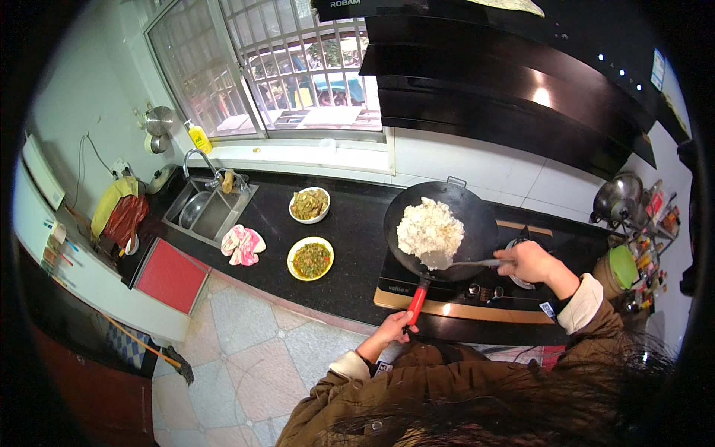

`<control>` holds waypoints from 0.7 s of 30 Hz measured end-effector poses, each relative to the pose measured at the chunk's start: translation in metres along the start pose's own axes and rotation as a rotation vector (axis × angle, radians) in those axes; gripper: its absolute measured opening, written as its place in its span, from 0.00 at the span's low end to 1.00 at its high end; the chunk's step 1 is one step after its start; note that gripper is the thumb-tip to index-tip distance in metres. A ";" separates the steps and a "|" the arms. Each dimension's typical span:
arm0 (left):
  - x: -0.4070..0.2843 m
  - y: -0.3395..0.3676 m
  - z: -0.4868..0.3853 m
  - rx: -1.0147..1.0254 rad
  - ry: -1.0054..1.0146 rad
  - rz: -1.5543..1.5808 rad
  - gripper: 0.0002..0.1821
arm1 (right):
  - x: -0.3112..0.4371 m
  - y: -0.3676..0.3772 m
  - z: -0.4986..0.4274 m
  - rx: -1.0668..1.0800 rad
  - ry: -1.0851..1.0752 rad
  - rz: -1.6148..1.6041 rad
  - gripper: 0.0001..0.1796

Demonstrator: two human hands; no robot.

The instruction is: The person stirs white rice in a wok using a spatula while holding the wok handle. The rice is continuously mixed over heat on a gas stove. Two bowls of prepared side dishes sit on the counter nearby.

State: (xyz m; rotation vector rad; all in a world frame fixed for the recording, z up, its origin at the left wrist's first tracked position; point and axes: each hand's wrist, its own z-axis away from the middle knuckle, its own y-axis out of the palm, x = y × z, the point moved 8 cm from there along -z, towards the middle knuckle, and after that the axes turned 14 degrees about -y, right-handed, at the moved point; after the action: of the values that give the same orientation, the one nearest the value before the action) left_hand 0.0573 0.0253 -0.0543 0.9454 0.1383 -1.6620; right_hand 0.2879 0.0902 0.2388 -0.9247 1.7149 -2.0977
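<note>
A dark wok sits over the left part of the black gas stove. White rice-like food is heaped in its left half. Below the wok, my left hand is closed around the end of its red handle. My right hand grips the handle of a metal spatula, held over the wok's right rim. The spatula's blade touches the lower edge of the food.
Left of the wok, the black counter holds a bowl of cooked food and a plate of chopped greens. A pink-and-white cloth lies near the sink. The range hood overhangs the stove. Condiment bottles crowd the right.
</note>
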 end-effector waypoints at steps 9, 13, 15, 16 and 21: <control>-0.003 0.001 0.004 -0.032 -0.055 -0.028 0.25 | -0.042 -0.001 -0.059 -1.297 -0.308 -0.944 0.12; -0.003 -0.001 0.005 -0.084 -0.095 -0.061 0.28 | -0.050 0.011 -0.089 -1.073 -0.304 -1.383 0.20; -0.002 -0.002 0.006 -0.123 -0.102 -0.081 0.27 | -0.064 -0.008 -0.077 -1.179 -0.276 -1.382 0.20; -0.002 -0.001 0.006 -0.118 -0.097 -0.065 0.27 | -0.069 -0.019 -0.070 -1.221 -0.302 -1.358 0.19; 0.000 -0.002 0.007 -0.179 -0.103 -0.056 0.25 | -0.084 -0.042 -0.074 -1.211 -0.455 -1.092 0.18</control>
State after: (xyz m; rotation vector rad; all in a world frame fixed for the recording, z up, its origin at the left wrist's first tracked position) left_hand 0.0523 0.0224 -0.0507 0.7260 0.2414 -1.7146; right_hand 0.3125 0.2076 0.2466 -2.8542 2.3793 -0.6573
